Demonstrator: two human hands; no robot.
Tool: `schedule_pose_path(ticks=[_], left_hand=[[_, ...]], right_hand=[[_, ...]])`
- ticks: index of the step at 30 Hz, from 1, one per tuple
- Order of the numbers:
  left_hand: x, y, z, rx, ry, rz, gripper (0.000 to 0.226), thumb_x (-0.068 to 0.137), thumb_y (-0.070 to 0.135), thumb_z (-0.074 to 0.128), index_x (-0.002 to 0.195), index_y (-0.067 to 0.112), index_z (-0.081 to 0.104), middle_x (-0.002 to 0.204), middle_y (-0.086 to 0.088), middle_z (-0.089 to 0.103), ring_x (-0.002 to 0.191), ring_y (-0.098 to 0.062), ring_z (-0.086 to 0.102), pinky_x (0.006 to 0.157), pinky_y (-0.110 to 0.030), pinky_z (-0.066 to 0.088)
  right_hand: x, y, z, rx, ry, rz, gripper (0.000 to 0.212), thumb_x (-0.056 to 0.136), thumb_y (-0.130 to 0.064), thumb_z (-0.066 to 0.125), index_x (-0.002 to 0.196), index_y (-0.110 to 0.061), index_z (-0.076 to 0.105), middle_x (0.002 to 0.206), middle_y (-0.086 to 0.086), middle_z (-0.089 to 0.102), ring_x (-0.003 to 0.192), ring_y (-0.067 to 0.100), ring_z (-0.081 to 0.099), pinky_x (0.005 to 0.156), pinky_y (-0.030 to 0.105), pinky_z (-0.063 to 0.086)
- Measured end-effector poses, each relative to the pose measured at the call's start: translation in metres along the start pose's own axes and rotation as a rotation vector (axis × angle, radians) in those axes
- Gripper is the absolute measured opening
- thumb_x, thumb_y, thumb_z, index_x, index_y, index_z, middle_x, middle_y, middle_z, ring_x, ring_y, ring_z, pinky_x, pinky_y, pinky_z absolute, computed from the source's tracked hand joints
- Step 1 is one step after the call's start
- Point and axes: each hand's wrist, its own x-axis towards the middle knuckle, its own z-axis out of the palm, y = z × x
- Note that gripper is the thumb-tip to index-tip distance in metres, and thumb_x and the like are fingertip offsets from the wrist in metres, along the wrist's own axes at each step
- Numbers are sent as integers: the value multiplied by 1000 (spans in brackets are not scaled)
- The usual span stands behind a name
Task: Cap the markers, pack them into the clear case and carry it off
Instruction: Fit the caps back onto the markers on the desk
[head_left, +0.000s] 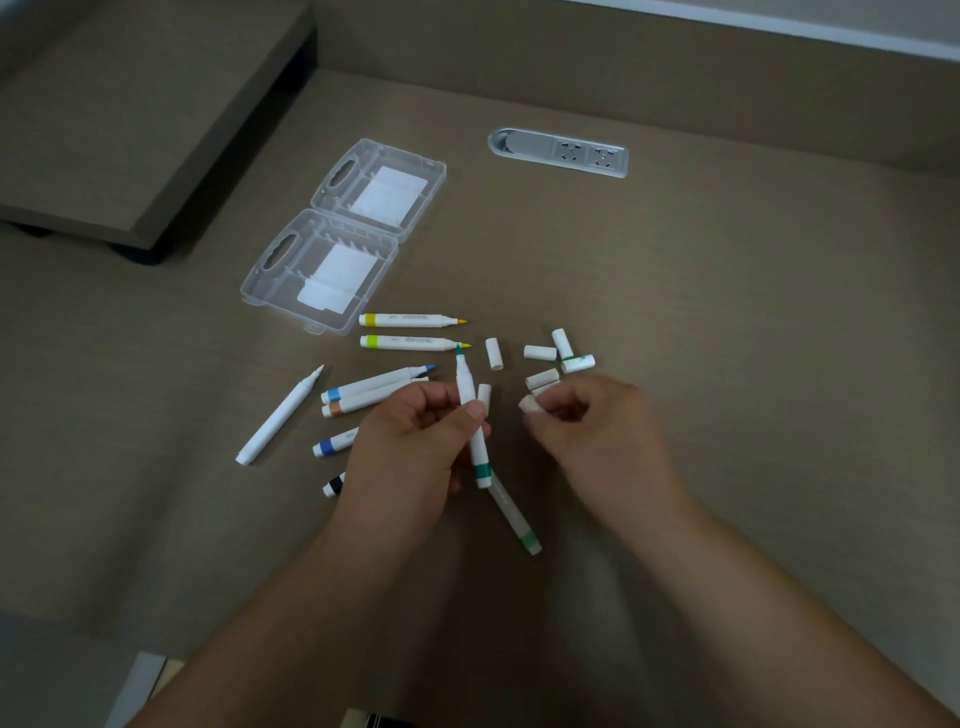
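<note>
My left hand (410, 441) grips an uncapped green marker (479, 457), tip pointing away from me. My right hand (587, 421), a little blurred, pinches a white cap (529, 404) just to the right of that marker. Several white caps (550, 358) lie loose on the desk beyond my right hand. Several uncapped markers (405, 332) lie to the left and under my left hand, and a pale green one (514, 514) lies below it. The clear case (291, 260) lies open and flat at the upper left, holding no markers.
A silver socket strip (561, 150) is set into the brown desk at the back. A raised shelf (130, 119) stands at the far left. A white marker (280, 415) lies slanted at the left of the group.
</note>
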Motion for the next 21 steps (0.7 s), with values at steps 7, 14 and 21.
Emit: schedule_pose_path(ticks=[7, 14, 21], left_hand=[[1, 6, 4, -26, -7, 36, 4, 92, 22, 65, 94, 23, 69, 74, 5, 75, 56, -2, 63, 51, -22, 49], [3, 5, 6, -14, 3, 28, 4, 92, 22, 65, 94, 24, 69, 75, 5, 76, 57, 0, 64, 51, -21, 47], [4, 0, 3, -12, -2, 11, 4, 92, 20, 65, 94, 23, 68, 74, 6, 76, 56, 0, 64, 48, -20, 47]], right_hand=[[-17, -16, -22, 1054, -428, 757, 8, 83, -9, 68, 76, -10, 62, 67, 7, 56, 49, 10, 42, 40, 19, 27], [-10, 1, -4, -171, -97, -3, 11, 85, -26, 73, 93, -28, 67, 86, -12, 65, 74, 3, 61, 66, 18, 50], [1, 15, 7, -405, 88, -327, 9, 85, -26, 68, 93, -23, 71, 96, -3, 62, 87, 18, 60, 75, 32, 50]])
